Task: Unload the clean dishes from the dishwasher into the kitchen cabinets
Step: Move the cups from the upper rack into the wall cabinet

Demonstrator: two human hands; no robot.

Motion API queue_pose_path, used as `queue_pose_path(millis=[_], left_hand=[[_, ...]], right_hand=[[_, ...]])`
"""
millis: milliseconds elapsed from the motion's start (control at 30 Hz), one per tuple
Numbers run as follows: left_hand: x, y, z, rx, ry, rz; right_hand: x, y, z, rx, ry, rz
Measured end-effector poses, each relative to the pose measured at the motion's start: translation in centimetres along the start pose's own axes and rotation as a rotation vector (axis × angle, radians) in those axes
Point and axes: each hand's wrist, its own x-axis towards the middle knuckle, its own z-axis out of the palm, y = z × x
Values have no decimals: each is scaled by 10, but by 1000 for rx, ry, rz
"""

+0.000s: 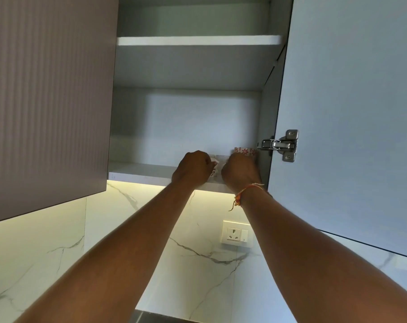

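While both arms reach up into the open cabinet (186,117), the hands sit close together at the front edge of the bottom shelf (139,170), toward its right end. The left hand (193,169) has its fingers curled round a small white cup (213,167) with a red mark, only a sliver of it showing past the knuckles. Just beside it, the right hand (239,171) is bunched like a fist with its back to me; its fingers are hidden, so I cannot tell whether they grip anything. A flowered cup (244,151) peeks out right above that hand, near the shelf's right end by the hinge (279,145) of the swung-open door (349,101). A thread band (246,192) circles the right wrist. Below, a socket (236,234) sits in the marble wall (34,252).
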Motion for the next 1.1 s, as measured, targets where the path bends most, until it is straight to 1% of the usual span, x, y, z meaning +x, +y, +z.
queue_pose_path(millis=[100,167,267,333,367,400,467,500,567,700,833,1000,1100], left_hand=[[-19,6,-3,64,11,24],[-35,8,-3,96,100,48],[-73,15,0,127,278,157],[-109,18,4,157,343,218],[-131,22,6,152,355,229],[-149,25,9,142,357,226],[-191,36,14,126,341,200],[-210,42,17,128,323,202],[-250,61,27,135,263,236],[-335,132,58,110,112,293],[-419,228,96,5,-140,376],[-545,341,148,-127,-478,518],[-628,402,170,-236,-690,617]], right_hand=[[-17,2,-7,55,32,-47],[-37,5,-8,82,89,-114],[-88,12,-11,244,212,-256],[-131,17,-16,307,267,-343],[-152,23,-21,288,265,-374],[-170,30,-28,258,220,-385],[-206,52,-45,204,90,-357],[-221,65,-52,172,61,-336],[-256,98,-70,112,38,-282],[-340,181,-111,-33,-89,-163],[-431,273,-167,-160,-239,38],[-571,377,-244,-284,-347,358],[-664,425,-285,-302,-435,608]])
